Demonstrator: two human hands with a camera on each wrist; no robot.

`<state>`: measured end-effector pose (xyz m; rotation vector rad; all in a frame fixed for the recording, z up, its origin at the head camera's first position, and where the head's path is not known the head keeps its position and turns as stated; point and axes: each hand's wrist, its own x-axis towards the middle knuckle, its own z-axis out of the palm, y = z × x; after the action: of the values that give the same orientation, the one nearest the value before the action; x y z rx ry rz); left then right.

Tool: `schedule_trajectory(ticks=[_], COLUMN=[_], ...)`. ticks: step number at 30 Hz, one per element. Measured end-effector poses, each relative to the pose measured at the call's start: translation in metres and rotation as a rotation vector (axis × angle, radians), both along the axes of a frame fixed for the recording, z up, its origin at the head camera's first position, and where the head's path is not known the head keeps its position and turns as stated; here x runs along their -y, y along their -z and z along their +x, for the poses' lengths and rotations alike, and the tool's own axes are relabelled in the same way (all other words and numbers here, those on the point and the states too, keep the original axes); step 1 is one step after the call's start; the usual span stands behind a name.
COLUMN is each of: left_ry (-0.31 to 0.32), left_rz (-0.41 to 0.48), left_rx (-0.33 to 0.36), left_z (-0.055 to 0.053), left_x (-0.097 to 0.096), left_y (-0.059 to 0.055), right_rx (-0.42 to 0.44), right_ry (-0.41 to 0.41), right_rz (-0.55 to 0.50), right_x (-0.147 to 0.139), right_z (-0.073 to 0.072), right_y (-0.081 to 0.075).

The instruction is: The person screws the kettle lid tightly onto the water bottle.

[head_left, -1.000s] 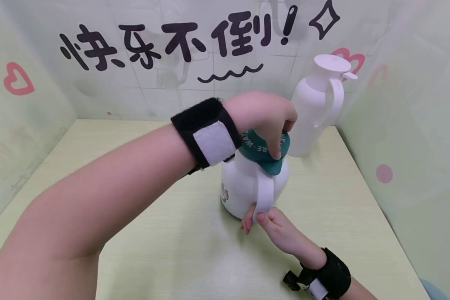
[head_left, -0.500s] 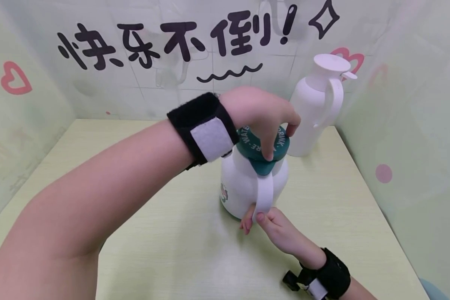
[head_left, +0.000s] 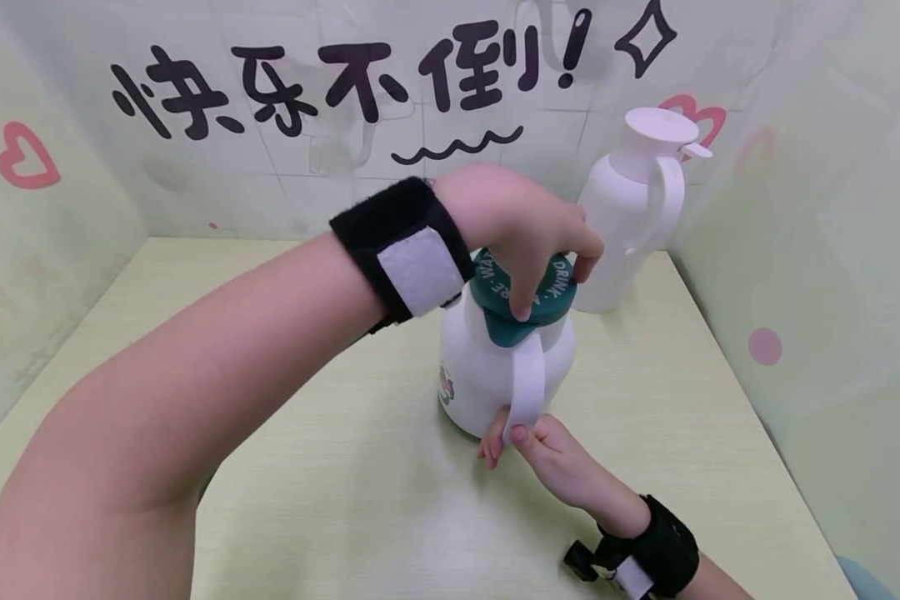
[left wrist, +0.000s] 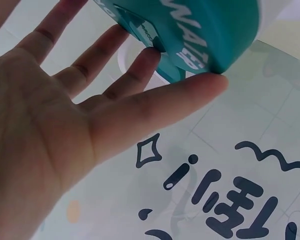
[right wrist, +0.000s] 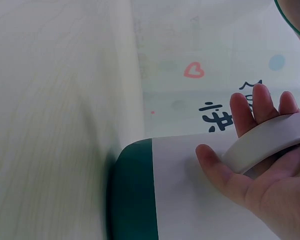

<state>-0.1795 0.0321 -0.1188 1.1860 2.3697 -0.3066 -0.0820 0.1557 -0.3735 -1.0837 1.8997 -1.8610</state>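
Note:
A white thermos jug [head_left: 472, 358] with a dark green screw lid [head_left: 553, 302] stands upright on the table. From above, my left hand [head_left: 521, 221] holds the lid, thumb at the near side and fingers reaching round the far side. Fingertips and thumb touch the rim of the lid [left wrist: 225, 35] in the left wrist view, while the palm stays off it. My right hand [head_left: 558, 462] grips the lower part of the white handle [head_left: 527, 387]; in the right wrist view its fingers pass through the handle [right wrist: 270, 137]. The jug's green base [right wrist: 135, 195] is down on the tabletop.
A taller white vacuum jug [head_left: 622, 217] with a flat lid and side handle stands close behind, to the right. The pale wooden table [head_left: 330, 500] ends at a printed backdrop [head_left: 217, 192] at the back and both sides.
The lid has turned, its tab swinging left away from above the handle. My left hand has turned with it, thumb shifting left. The right hand and jug body stay put.

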Motion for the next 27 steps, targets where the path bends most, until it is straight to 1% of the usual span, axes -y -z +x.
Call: schedule_trajectory(ticks=[4, 7, 10, 12, 14, 16, 17, 19, 21, 23, 27], left_ry=[0.006, -0.013, -0.039, -0.064, -0.121, -0.201, -0.254, -0.368, -0.450, -0.497, -0.516], left_rz=[-0.001, 0.013, 0.048, 0.094, 0.160, 0.221, 0.243, 0.257, 0.238, 0.209, 0.193], left_rx=[0.023, 0.049, 0.071, 0.072, 0.044, -0.038, -0.086, -0.168, -0.219, -0.215, -0.182], left_z=[-0.002, -0.003, -0.003, -0.003, 0.000, 0.003, 0.004, 0.007, 0.009, 0.010, 0.011], left_x=[0.001, 0.002, 0.003, 0.006, 0.006, 0.005, 0.004, 0.000, -0.003, -0.004, -0.003], left_y=[0.000, 0.001, 0.001, 0.003, 0.004, 0.007, 0.008, 0.011, 0.015, 0.018, 0.022], right_rx=[-0.007, -0.005, -0.001, -0.002, -0.001, -0.002, -0.005, -0.002, 0.004, 0.007, -0.009], right_ry=[-0.004, -0.003, 0.000, 0.002, 0.002, 0.002, 0.002, 0.002, 0.001, 0.000, -0.006], right_rz=[-0.006, -0.005, 0.000, 0.003, 0.005, 0.005, 0.002, -0.001, -0.005, -0.010, -0.018], right_x=[0.001, 0.002, 0.002, 0.002, 0.002, 0.002, 0.001, 0.001, 0.000, 0.000, 0.000], right_z=[0.000, 0.000, 0.000, -0.001, -0.001, -0.001, -0.001, -0.001, -0.001, -0.001, -0.001], right_y=[-0.001, -0.002, -0.002, -0.001, -0.001, 0.000, 0.001, 0.001, 0.002, 0.002, 0.001])
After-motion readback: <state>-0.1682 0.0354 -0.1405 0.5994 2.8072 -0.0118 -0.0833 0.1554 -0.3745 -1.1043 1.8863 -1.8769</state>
